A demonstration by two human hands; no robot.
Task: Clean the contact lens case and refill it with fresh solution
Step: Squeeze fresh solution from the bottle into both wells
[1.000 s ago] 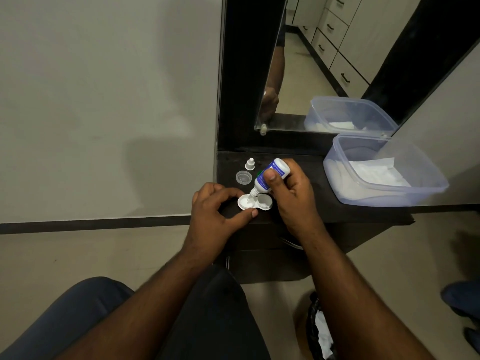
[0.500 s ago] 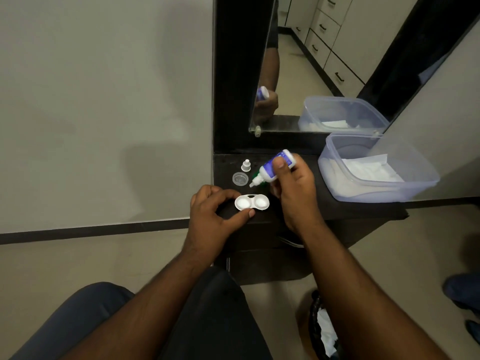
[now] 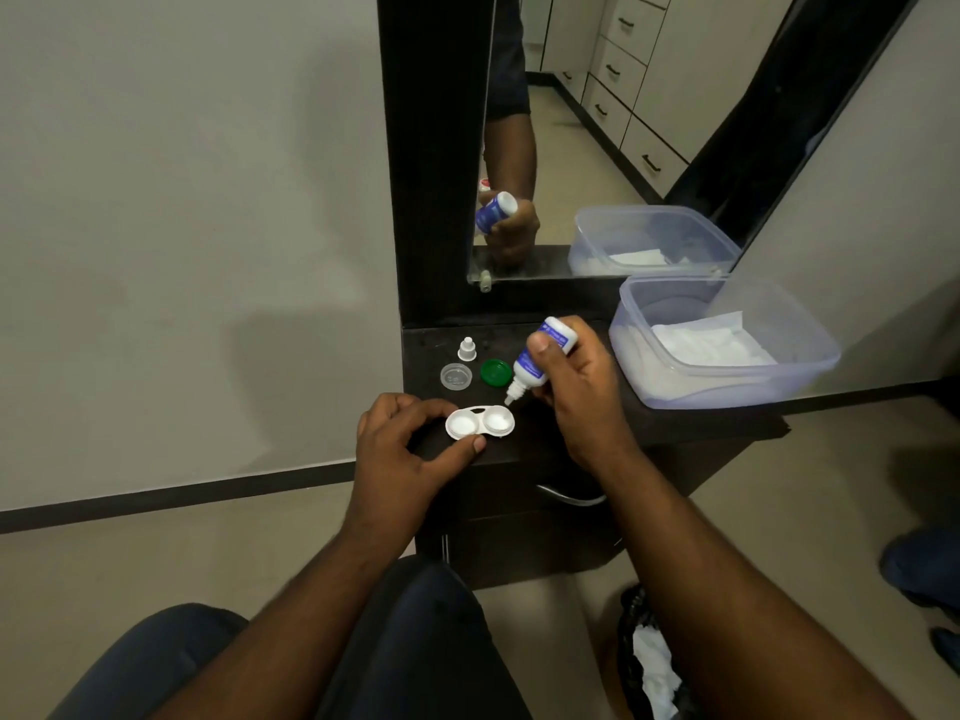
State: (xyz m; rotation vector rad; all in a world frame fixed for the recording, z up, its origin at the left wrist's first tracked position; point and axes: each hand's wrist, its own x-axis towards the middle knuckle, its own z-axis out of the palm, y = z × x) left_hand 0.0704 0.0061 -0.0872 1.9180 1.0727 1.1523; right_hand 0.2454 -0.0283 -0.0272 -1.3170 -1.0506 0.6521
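Note:
A white contact lens case (image 3: 480, 421) with two open wells lies on the dark dresser top (image 3: 670, 418) near its front edge. My left hand (image 3: 405, 449) pinches the case's left end between thumb and forefinger. My right hand (image 3: 576, 387) grips a small blue-and-white solution bottle (image 3: 540, 358), tilted nozzle-down, its tip just above the right well's far edge. Behind the case lie a green cap (image 3: 495, 372), a clear cap (image 3: 456, 377) and a small white bottle cap (image 3: 467, 349).
A clear plastic box (image 3: 789, 379) holding white tissue stands on the dresser at the right. A mirror (image 3: 597, 122) rises behind. A bin with crumpled tissue (image 3: 649, 667) sits on the floor at lower right. My knees fill the bottom of the view.
The bottle lifted off the left well, swung back, and now tips down over the right well. The green cap has come into sight. My left hand kept its hold on the case.

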